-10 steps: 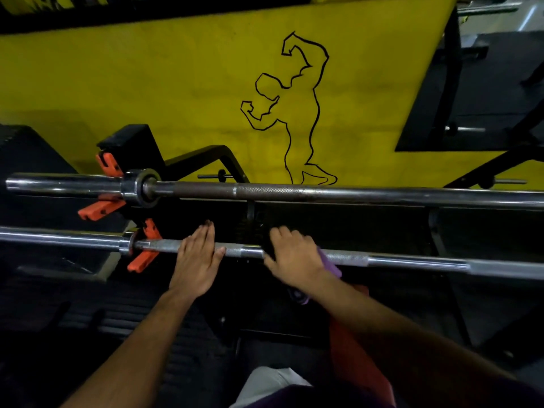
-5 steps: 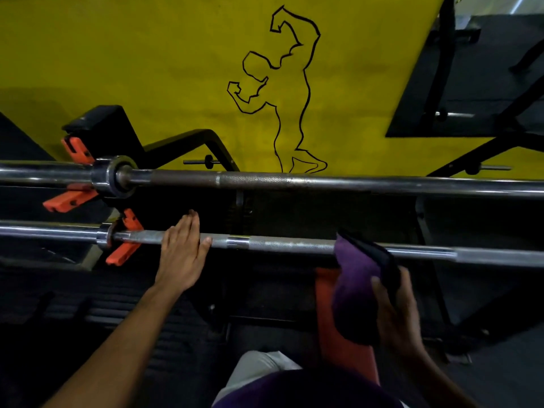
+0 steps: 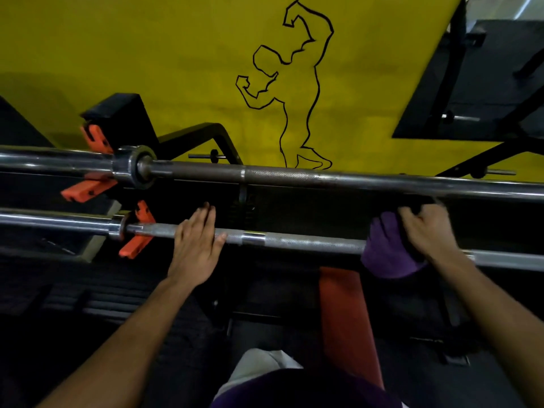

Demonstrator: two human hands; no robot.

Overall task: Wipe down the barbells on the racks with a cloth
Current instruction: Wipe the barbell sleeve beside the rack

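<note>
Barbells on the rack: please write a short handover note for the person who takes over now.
Left hand: open, resting flat on the lower barbell, near its left collar.
Right hand: grips the purple cloth, wrapped over the lower barbell further right.
Upper barbell: on the rack behind, untouched by either hand.
Done: cannot tell how much is wiped.
Left: judging from this, the lower barbell's remaining length, then the upper barbell.

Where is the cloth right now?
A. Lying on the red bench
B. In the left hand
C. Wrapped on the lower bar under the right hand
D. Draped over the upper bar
C: the purple cloth sits on the lower bar, gripped by the right hand.
</note>
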